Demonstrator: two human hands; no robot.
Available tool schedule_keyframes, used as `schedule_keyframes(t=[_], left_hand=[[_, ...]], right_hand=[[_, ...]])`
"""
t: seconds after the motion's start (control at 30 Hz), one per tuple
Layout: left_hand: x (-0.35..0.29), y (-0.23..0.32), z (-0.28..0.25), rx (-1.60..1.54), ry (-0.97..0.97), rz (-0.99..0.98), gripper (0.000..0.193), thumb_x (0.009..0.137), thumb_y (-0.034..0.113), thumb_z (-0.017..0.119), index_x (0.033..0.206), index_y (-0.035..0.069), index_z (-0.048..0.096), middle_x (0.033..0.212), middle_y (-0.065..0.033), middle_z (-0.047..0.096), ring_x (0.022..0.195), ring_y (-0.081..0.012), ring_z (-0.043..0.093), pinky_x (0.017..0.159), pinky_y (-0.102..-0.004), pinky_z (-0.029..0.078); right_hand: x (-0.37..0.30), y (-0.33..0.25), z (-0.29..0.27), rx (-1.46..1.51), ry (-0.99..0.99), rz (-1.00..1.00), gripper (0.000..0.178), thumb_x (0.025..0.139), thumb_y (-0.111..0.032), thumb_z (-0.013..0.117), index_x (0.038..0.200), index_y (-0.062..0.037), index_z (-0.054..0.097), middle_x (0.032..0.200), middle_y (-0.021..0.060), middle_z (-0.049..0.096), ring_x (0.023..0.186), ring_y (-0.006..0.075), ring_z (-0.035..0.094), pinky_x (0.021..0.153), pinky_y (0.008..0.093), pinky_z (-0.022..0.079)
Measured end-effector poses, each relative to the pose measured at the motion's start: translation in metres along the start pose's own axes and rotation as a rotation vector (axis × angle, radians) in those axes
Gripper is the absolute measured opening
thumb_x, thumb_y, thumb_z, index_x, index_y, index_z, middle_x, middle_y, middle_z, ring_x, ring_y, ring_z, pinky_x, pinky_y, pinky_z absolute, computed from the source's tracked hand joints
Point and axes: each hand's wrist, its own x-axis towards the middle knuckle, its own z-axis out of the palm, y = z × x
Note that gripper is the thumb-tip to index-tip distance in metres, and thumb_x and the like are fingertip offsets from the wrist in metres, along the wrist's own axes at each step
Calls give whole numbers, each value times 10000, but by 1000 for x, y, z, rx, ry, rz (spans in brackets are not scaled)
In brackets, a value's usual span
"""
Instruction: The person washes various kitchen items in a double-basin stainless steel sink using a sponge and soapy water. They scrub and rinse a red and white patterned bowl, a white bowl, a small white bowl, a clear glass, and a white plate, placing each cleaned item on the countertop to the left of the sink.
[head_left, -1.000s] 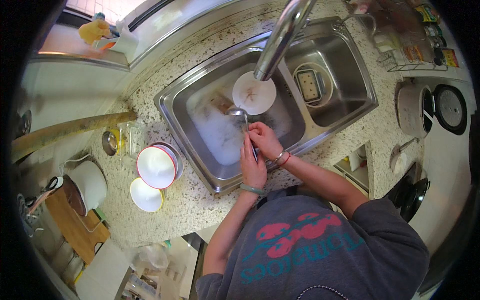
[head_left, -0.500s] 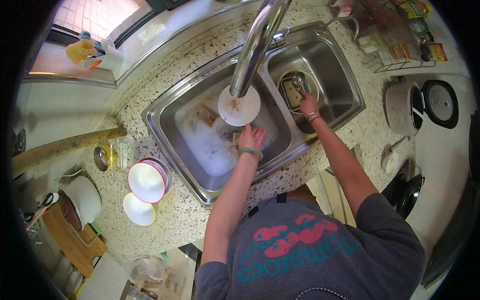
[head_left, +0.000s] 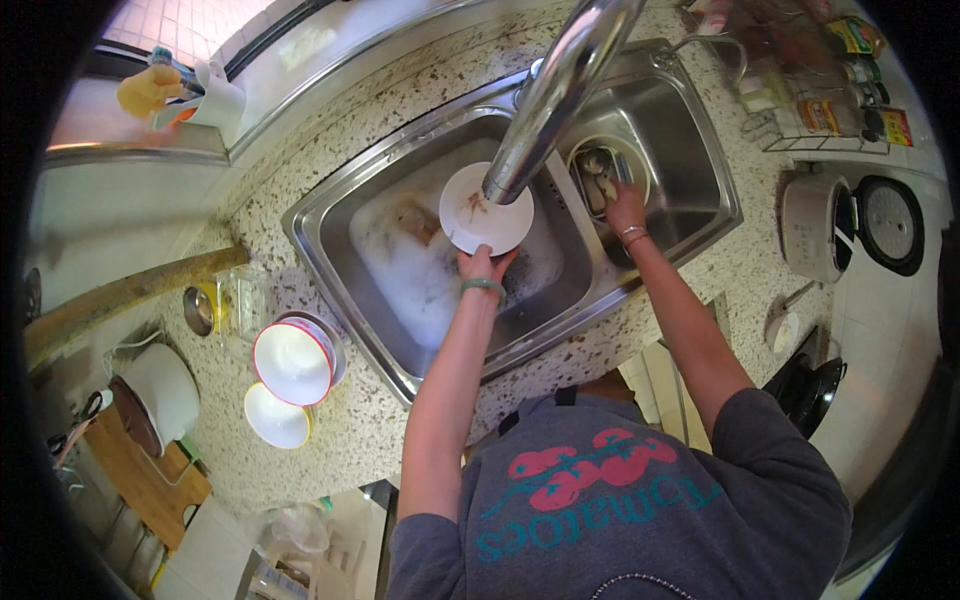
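My left hand (head_left: 483,264) grips the near rim of a white dish (head_left: 487,205), its thumb over the edge. Brown printed or stuck-on marks show on the dish, which is under the faucet spout (head_left: 500,187) and above the suds in the left basin. My right hand (head_left: 626,207) reaches into the right basin, fingers closed inside a round pale container (head_left: 643,170). Next to those fingers lies a shiny metal spoon or ladle (head_left: 596,160). What the right fingers hold is too small to make out. A brownish item (head_left: 418,222) lies half under the foam.
Left of the sink, a red-rimmed bowl (head_left: 292,362) and a yellow-rimmed bowl (head_left: 278,415) sit on the speckled counter (head_left: 370,455). The faucet (head_left: 575,80) hangs over the sink. A rice cooker (head_left: 812,225) with its lid up stands at the right, below a wire rack (head_left: 820,140).
My left hand has moved up and a little left, and its thumb is now over the dish's rim. My right hand has shifted slightly within the right basin. The view has shifted a little.
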Motion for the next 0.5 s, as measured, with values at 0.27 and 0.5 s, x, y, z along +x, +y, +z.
schedule_keyframes(t=[0.27, 0.5], left_hand=[[-84, 67, -42, 452, 122, 70, 564, 700, 71, 483, 1242, 66, 326, 1152, -205, 483, 890, -327, 615, 592, -422, 577], [-98, 76, -78, 1042, 323, 329, 647, 753, 259, 616, 1310, 113, 320, 1125, -216, 512, 933, -328, 580, 723, -389, 511]], right_hand=[[-68, -123, -67, 683, -507, -274, 197, 773, -20, 516, 954, -23, 594, 901, 145, 602, 884, 307, 580, 775, 351, 468], [-128, -146, 36, -138, -745, -868, 369, 803, -109, 518, 1171, -126, 533, 1208, 88, 508, 1075, 267, 531, 880, 538, 395]])
